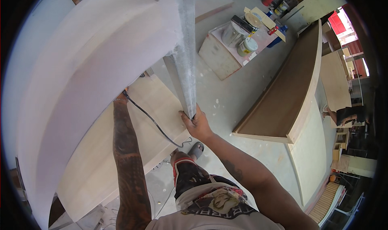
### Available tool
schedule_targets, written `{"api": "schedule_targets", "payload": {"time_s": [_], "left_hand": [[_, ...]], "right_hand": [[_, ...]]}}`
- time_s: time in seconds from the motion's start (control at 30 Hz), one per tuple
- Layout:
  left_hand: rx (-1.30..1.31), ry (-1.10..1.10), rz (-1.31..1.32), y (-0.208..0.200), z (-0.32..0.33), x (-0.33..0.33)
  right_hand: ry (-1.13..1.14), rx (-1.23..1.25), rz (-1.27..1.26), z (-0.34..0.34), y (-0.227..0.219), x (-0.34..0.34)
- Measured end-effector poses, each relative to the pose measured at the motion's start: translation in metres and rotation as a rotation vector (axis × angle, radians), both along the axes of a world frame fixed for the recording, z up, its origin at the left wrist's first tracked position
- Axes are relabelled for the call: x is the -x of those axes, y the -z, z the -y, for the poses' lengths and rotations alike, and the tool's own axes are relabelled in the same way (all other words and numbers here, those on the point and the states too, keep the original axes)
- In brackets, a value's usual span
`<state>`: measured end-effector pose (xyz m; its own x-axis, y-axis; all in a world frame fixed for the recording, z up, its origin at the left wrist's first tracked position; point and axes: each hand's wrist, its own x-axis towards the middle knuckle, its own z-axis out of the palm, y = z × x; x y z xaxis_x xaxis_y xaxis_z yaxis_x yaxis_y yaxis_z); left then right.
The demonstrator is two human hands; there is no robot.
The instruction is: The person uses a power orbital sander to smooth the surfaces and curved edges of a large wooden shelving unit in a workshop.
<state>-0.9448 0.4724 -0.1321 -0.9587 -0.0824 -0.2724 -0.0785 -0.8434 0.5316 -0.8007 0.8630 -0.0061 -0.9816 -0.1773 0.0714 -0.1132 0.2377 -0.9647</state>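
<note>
My left hand (121,96) reaches under the edge of a large curved pale panel (101,60), which hides most of its fingers. It is closed on a corded power tool (125,91); only a bit of orange and black shows, so its exact kind stays hidden. From there a black cord (151,119) runs down across a light wooden board (155,96). My right hand (198,125) grips the lower end of a long, dusty grey bar (188,80) that joins the curved panel higher up.
A dusty box-like stand (220,58) carries a clear bucket (234,34), a white tub (247,47) and other containers. At right stands a large curved brown panel with a pale rim (283,84). Another person (349,116) is at the far right. Wires lie near my feet.
</note>
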Motion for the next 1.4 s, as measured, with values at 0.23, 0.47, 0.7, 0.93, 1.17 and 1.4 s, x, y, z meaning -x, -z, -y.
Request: {"api": "schedule_targets", "payload": {"time_s": [0.23,0.47,0.7,0.93,1.17,1.4], "left_hand": [[0.370,-0.290,0.218,0.010,-0.073,0.023],[0.393,-0.156,0.067,-0.038,-0.117,0.003],[0.351,-0.223,0.079,-0.048,-0.107,0.004],[0.380,-0.258,0.261,-0.059,-0.112,0.004],[0.421,-0.198,0.050,-0.029,-0.110,0.003],[0.199,-0.159,0.039,0.023,-0.082,0.009]], "right_hand": [[0.020,-0.042,0.019,-0.024,0.010,0.004],[0.049,-0.058,0.067,-0.031,0.011,0.005],[0.041,0.004,0.050,-0.022,0.010,0.002],[0.044,-0.050,0.047,-0.022,0.007,0.004],[0.046,-0.108,0.087,-0.030,0.012,0.005],[0.033,-0.002,0.079,-0.028,0.009,0.004]]}}
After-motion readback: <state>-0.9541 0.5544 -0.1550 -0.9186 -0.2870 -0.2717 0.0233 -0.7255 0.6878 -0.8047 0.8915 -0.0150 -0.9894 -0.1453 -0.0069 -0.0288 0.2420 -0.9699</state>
